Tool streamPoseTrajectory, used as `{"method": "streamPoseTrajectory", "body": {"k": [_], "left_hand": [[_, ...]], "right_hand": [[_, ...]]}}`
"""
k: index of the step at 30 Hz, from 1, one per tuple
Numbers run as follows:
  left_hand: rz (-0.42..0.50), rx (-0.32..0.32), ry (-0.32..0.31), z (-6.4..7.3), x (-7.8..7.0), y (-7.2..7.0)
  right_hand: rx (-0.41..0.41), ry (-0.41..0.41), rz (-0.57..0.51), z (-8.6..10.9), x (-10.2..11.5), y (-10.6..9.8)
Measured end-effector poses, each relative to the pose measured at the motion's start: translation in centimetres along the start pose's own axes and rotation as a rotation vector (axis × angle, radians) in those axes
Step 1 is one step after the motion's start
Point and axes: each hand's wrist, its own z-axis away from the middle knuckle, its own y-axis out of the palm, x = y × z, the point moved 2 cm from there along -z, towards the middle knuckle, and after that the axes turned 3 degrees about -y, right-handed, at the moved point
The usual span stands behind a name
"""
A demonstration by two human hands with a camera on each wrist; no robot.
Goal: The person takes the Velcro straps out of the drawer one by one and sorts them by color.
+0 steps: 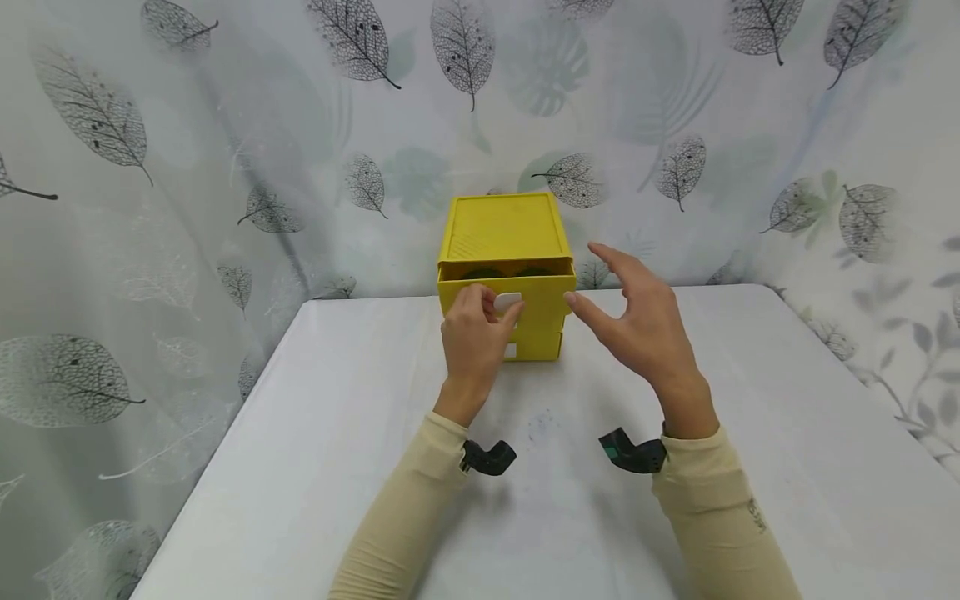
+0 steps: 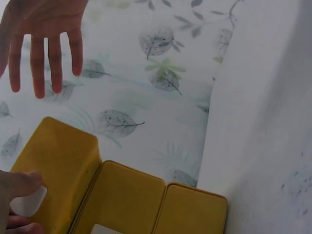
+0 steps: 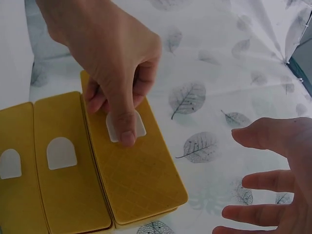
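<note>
At the back of the table stands a yellow drawer box (image 1: pixel 507 229) with three stacked drawers. Its top drawer (image 3: pixel 146 180) is pulled out a little, and dark round shapes show inside the gap in the head view. My left hand (image 1: pixel 476 333) pinches the white tab handle (image 1: pixel 507 302) of that drawer between thumb and fingers. To the right of the box my right hand (image 1: pixel 637 325) is held up with its fingers spread, holding nothing. In the right wrist view, the middle drawer (image 3: pixel 73 195) and its white tab (image 3: pixel 62 153) sit further in.
The box stands on a white table (image 1: pixel 337 500), near its back edge. Behind and beside the table hangs a leaf-patterned cloth (image 1: pixel 285 100). A dark strap-mounted device (image 1: pixel 487 457) sits at the left wrist, another (image 1: pixel 633 452) at the right.
</note>
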Motion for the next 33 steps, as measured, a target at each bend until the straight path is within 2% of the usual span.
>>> {"method": "streamPoseTrajectory", "body": {"k": [6, 12, 21, 26, 33], "left_hand": [[-0.091, -0.008, 0.080, 0.4, -0.5, -0.3], [-0.160, -0.006, 0.146, 1.4, -1.0, -1.5], [-0.082, 0.018, 0.223, 3.1, -1.9, -3.2], [-0.079, 0.043, 0.252, 3.8, -2.4, -4.0], [-0.065, 0.069, 0.284, 5.0, -2.7, -5.5]], "right_hand": [[-0.001, -0.020, 0.007, -0.1, 0.0, 0.2], [-0.016, -0.077, 0.003, -0.1, -0.1, 0.8], [0.043, -0.090, 0.027, -0.1, -0.1, 1.6], [0.031, -0.110, 0.020, 0.0, -0.1, 1.5], [0.086, -0.068, 0.016, 0.1, 0.2, 1.9]]}}
